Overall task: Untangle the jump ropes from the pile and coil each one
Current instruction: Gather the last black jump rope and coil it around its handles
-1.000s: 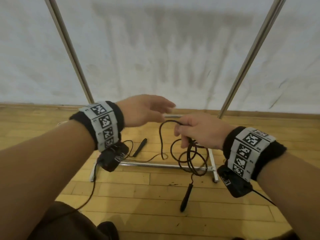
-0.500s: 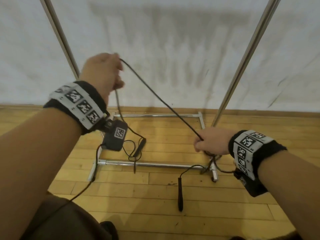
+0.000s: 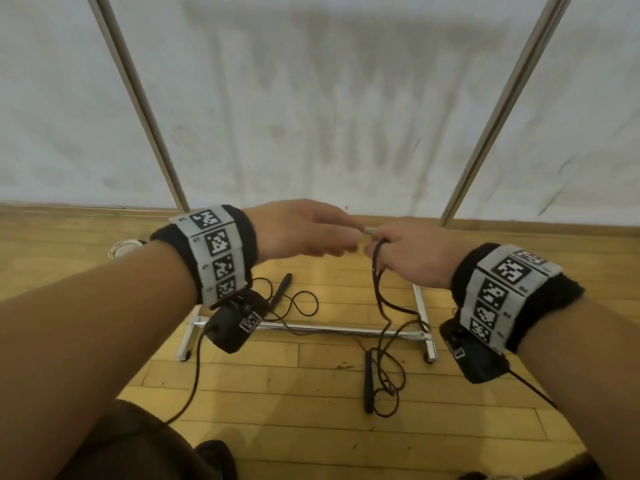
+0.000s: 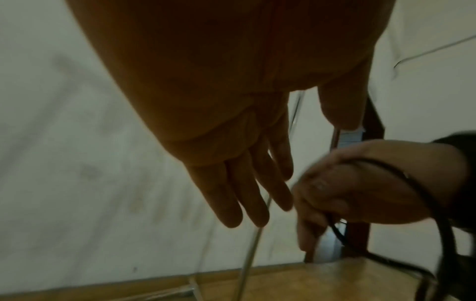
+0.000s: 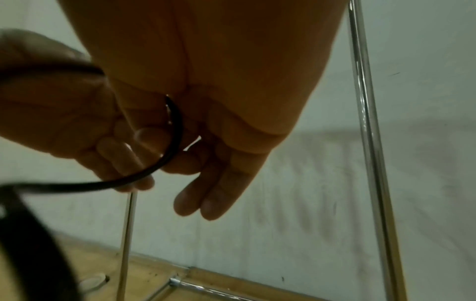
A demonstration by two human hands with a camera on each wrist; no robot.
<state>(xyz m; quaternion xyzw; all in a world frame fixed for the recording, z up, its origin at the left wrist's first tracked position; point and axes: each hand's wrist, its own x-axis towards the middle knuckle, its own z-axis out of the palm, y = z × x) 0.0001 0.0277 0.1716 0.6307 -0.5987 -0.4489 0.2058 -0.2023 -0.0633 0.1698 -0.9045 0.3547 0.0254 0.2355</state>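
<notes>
My right hand (image 3: pixel 384 249) grips a black jump rope (image 3: pixel 374 275), whose loops hang down from the fist. One of its black handles (image 3: pixel 369 382) lies below on the wooden floor. The other handle (image 3: pixel 281 289) lies further left among loose turns of cord. My left hand (image 3: pixel 346 240) reaches over to the right hand with straight fingers and holds nothing. The left wrist view shows those flat fingers (image 4: pixel 257 193) beside the right fist (image 4: pixel 347 187) and the rope (image 4: pixel 443 213). In the right wrist view the rope (image 5: pixel 177 126) curves across the right palm (image 5: pixel 213 183).
A chrome rack stands ahead: its base bar (image 3: pixel 329 329) lies across the floor under the rope, and two slanted uprights (image 3: pixel 138 98) (image 3: pixel 502 98) rise against a white cloth wall. A small white round object (image 3: pixel 124 245) sits at the far left. My dark trouser leg (image 3: pixel 121 445) fills the bottom left.
Half a second ago my left hand was raised high, pulling the rope taut from the right hand. It has dropped to the right hand and let go. More loops hang from the right fist.
</notes>
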